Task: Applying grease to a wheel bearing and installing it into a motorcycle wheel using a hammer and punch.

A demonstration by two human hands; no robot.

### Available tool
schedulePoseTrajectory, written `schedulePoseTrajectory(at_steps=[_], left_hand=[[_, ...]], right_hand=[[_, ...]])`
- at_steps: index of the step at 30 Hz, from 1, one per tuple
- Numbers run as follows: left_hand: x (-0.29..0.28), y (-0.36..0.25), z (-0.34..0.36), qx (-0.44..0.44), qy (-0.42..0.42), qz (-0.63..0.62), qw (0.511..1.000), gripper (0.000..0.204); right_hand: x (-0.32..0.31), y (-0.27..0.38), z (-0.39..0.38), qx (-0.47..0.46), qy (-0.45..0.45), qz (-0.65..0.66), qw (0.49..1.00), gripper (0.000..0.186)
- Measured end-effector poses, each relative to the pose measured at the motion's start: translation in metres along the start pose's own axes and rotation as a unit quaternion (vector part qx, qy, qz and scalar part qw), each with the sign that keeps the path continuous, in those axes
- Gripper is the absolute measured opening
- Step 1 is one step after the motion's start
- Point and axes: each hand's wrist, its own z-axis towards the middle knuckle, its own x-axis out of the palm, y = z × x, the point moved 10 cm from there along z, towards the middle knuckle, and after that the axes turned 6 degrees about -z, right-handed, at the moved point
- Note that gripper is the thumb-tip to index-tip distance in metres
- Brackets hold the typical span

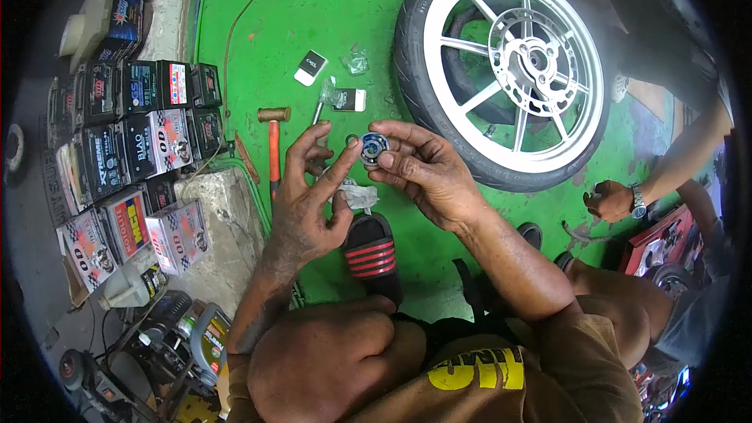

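Note:
My right hand [427,176] pinches a small ball bearing [374,149], a metal ring with a blue inner band, between thumb and fingers. Close by on the left, my left hand [309,204] has its fingers apart, and the index fingertip reaches the bearing's edge. A small dark ring shape shows at that fingertip; I cannot make out what it is. Just beyond the left fingers a thin metal rod [318,112] shows; whether the hand touches it is hidden. A crumpled whitish wrapper [359,197] lies below the hands.
On the green floor lie a white spoked wheel with a black tyre [403,55], two small boxes [311,66], clear plastic [355,61] and a red-handled hammer [274,145]. Boxed batteries [141,86] stack at left. Another person's hand [611,201] with a watch is at right.

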Motion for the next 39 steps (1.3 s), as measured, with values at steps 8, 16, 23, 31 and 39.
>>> schedulePoseTrajectory(at_steps=[8,16,23,31,39], left_hand=[[-0.019,-0.011,0.003,0.009,-0.020,0.030,0.999,0.068],[-0.014,0.067,-0.013,-0.089,-0.113,-0.166,0.976,0.052],[0.059,0.113,-0.037,-0.070,-0.011,-0.121,0.990,0.064],[0.139,0.018,-0.022,0.163,0.179,0.111,0.964,0.058],[0.150,-0.011,-0.017,0.214,0.190,0.159,0.945,0.064]], right_hand=[[-0.002,0.007,0.004,0.011,-0.020,-0.046,0.999,0.044],[0.014,0.012,-0.003,0.003,0.057,-0.023,0.998,0.050],[0.031,0.041,-0.003,-0.045,0.109,0.114,0.987,0.047],[0.033,0.064,-0.013,-0.094,0.101,0.107,0.985,0.044],[0.020,0.077,-0.020,-0.110,0.097,0.140,0.979,0.042]])
